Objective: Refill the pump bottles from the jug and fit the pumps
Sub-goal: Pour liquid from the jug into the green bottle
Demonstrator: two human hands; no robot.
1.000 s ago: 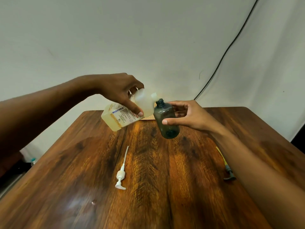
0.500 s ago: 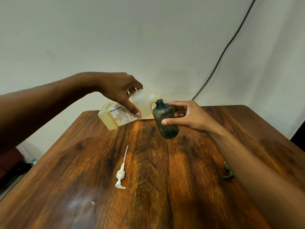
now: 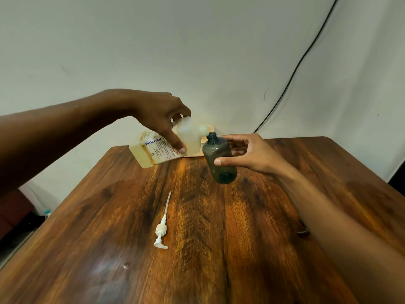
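While left hand (image 3: 157, 115) grips tilted jug (image 3: 153, 151), right hand (image 3: 252, 153) grips bottle (image 3: 219, 160), wooden table (image 3: 219, 249), white wall (image 3: 175, 51), cable (image 3: 296, 69)

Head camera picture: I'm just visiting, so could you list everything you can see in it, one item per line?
table: one, brown wood grain, fills the lower picture
bottle: one, dark grey-green, see-through, uncapped, held in the air above the table's far end
jug: one, cloudy white with a printed label, tilted in the air, spout at the bottle's mouth
pump: one, white, lying loose on the middle of the table
dark object: one, mostly hidden behind the right forearm; cannot tell what it is
cable: one, black, running down the white wall
left hand: one, grips the jug
right hand: one, holds the bottle
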